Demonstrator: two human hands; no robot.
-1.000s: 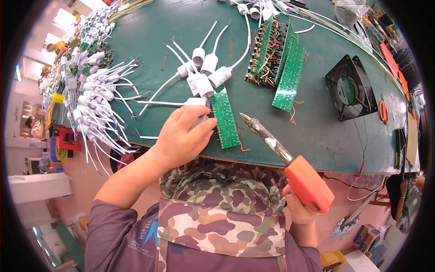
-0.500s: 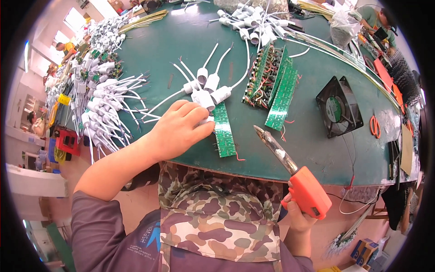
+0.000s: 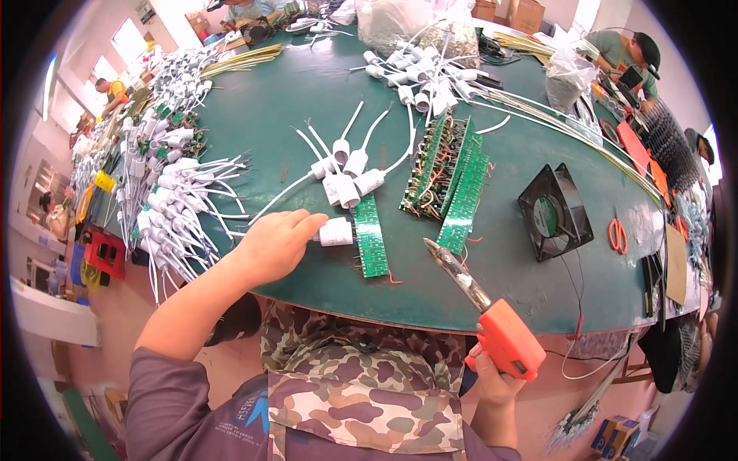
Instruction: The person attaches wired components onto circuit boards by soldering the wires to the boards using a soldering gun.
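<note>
1. The left hand [image 3: 275,244] lies on the table with its fingers curled onto a white cylindrical lamp socket [image 3: 335,231], pinning it against the surface. The socket butts up to the left edge of a narrow green circuit board strip [image 3: 370,236] near the table's front edge.
2. The right hand [image 3: 496,376] is wrapped shut around the grip of an orange pistol-type soldering iron [image 3: 503,336], held below the table edge. The metal tip [image 3: 437,252] points up and left and hovers just right of the strip, not touching it.
3. For a sound joint, the judgement is to keep the socket pressed flat so that it does not shift against the strip, and to bring only the tip to the strip's edge.
4. Keep the tip away from the left-hand fingers; they sit near the joint area.
5. A red wire end [image 3: 394,279] shows at the strip's lower end; keep it clear of the tip.
6. The surface is a round green table [image 3: 307,100]. More white sockets with leads [image 3: 346,165] lie behind the strip, and a stack of green boards [image 3: 452,180] lies to the right.
7. A black square fan [image 3: 555,213] and orange-handled scissors [image 3: 617,235] sit further right.
8. A large heap of white wired sockets [image 3: 165,196] covers the left side. Other people work at the far rim.
</note>
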